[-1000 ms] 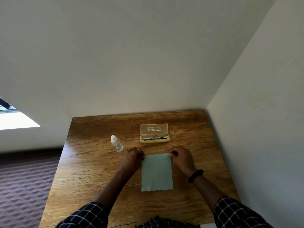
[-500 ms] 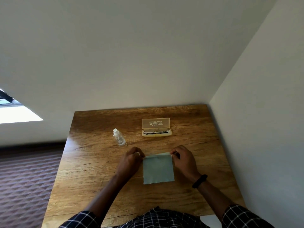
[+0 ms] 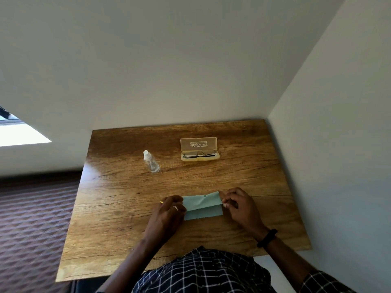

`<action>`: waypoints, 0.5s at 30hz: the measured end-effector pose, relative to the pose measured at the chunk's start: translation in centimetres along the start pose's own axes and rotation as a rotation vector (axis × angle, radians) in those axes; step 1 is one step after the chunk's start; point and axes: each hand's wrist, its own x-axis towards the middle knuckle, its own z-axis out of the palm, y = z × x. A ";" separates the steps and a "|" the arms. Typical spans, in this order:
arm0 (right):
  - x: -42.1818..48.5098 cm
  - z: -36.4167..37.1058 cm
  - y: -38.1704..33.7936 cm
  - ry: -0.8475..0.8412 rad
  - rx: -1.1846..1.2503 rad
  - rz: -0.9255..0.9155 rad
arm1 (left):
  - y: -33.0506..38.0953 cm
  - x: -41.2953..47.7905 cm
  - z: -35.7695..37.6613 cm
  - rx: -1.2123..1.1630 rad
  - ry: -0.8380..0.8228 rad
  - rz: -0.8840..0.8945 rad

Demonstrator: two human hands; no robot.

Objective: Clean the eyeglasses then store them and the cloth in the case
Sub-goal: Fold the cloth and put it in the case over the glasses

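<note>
A pale blue-green cloth [image 3: 202,206] lies on the wooden table [image 3: 118,199], folded over on itself with its far edge raised. My left hand [image 3: 169,214] pinches the cloth's left corner. My right hand [image 3: 239,206] pinches its right corner. Further back, a beige case [image 3: 198,152] stands open with its lid up, and the dark-framed eyeglasses [image 3: 200,154] lie inside it.
A small clear spray bottle [image 3: 150,161] stands left of the case. Walls close off the table's far and right sides. Patterned carpet [image 3: 31,225] lies beyond the table's left edge.
The cloth lay flat and long a second ago. Both hands have drawn its far edge toward me, folding it to about half its length. The camera has tilted.
</note>
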 end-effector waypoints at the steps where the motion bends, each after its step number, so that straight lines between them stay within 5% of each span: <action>1: -0.2 -0.1 0.1 0.000 -0.006 0.005 | 0.2 -0.2 0.2 0.009 0.000 0.002; 15: -3.2 0.8 0.4 0.003 -0.194 -0.109 | 0.4 -2.7 1.7 0.118 -0.036 -0.013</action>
